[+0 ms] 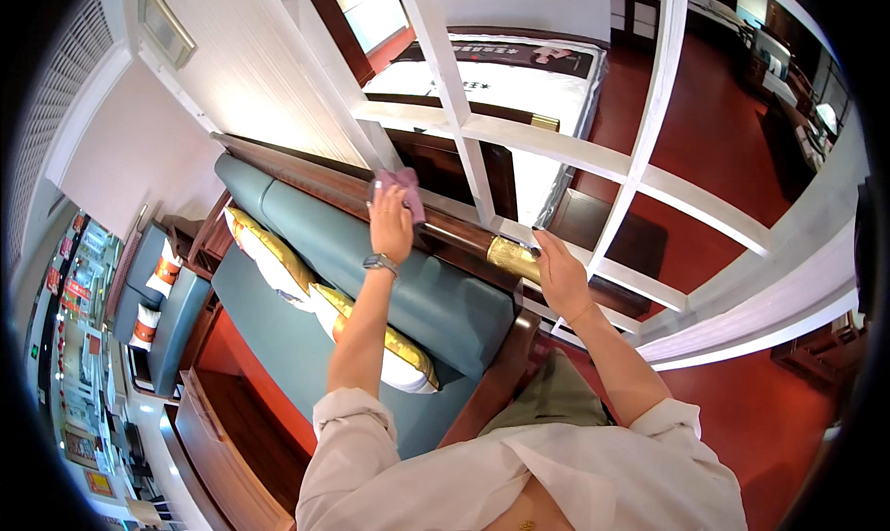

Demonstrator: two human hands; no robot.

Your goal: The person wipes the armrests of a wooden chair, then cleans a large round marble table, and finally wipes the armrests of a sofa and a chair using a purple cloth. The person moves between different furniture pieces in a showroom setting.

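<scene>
My left hand (391, 226) presses a mauve cloth (411, 192) onto the dark wooden top rail (455, 240) of a sofa back. A watch circles that wrist. The rail's right end carries a gold-coloured, patterned cap (511, 256). My right hand (562, 274) grips the rail at this cap, its thumb on the near side and its fingers towards the white lattice. Below the rail run the blue-green back cushions (327, 232) of the sofa. Yellow-and-white throw pillows (271, 256) lean against them on the seat (261, 301).
Directly behind the rail stands a white lattice partition (556, 142). Beyond it is a bed with a wrapped mattress (514, 90). A dark wooden armrest (497, 381) is close to my body. At lower left lie a wooden table (233, 447) and another blue-green sofa (177, 329).
</scene>
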